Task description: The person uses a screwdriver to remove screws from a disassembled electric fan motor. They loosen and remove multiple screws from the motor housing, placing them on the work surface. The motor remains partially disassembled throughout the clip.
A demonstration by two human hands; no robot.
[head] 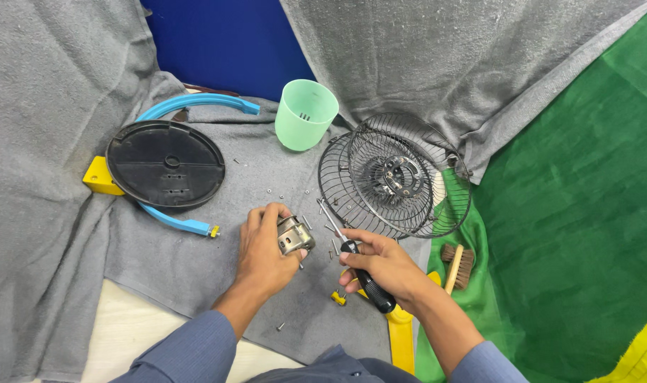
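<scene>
- Left hand [263, 245] clamps the small metal motor [294, 235], near centre of the worktop.
- Right hand [380, 264] grips the screwdriver [352, 255].
- Loose screws [289, 193] could easily roll off and get lost.

There is only the one view, worn on the person's head, looking steeply down and forward over both forearms from close range. It faces the grey cloth [196, 262] covering the work surface, reaching back to the blue wall [224, 42] and right to the green cloth [579, 213].
</scene>
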